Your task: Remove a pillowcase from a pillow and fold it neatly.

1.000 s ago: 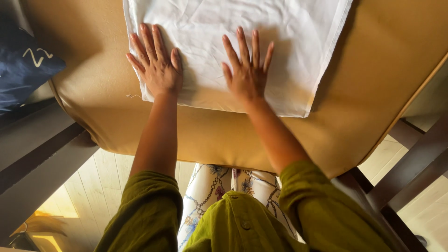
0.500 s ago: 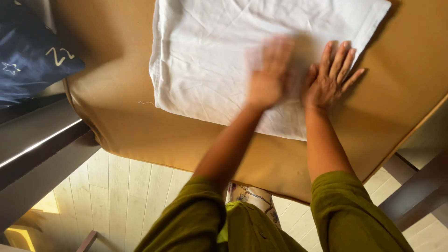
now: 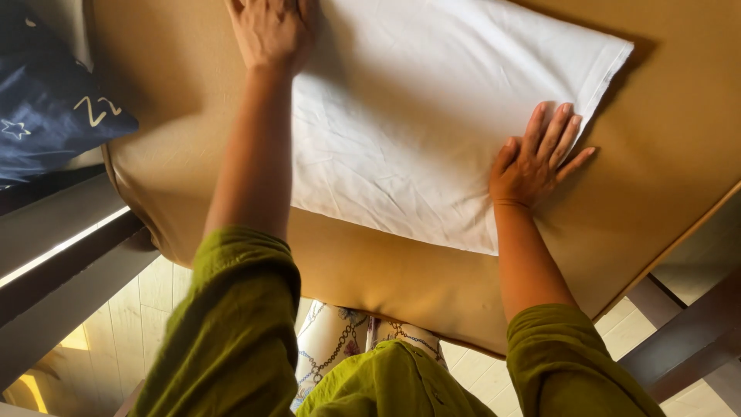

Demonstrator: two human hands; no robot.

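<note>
A folded white cloth (image 3: pixel 417 116) lies flat on a tan padded surface (image 3: pixel 185 162). My left hand (image 3: pixel 270 27) reaches far up and presses on the cloth's far left part, its fingers cut off by the frame's top edge. My right hand (image 3: pixel 536 158) lies flat, fingers spread, on the cloth's right edge near its corner. Neither hand grips anything. Olive-green sleeves cover both my upper arms.
A dark blue patterned cushion (image 3: pixel 46 100) sits at the left beyond the tan surface's edge. Dark wooden rails (image 3: pixel 62 262) run at lower left and dark wooden rails (image 3: pixel 687 340) at lower right. Pale wooden floor (image 3: pixel 154 309) shows below.
My left hand swept from the cloth's middle up to its far left part. My right hand stayed near the right edge. The cloth looks smoother than before.
</note>
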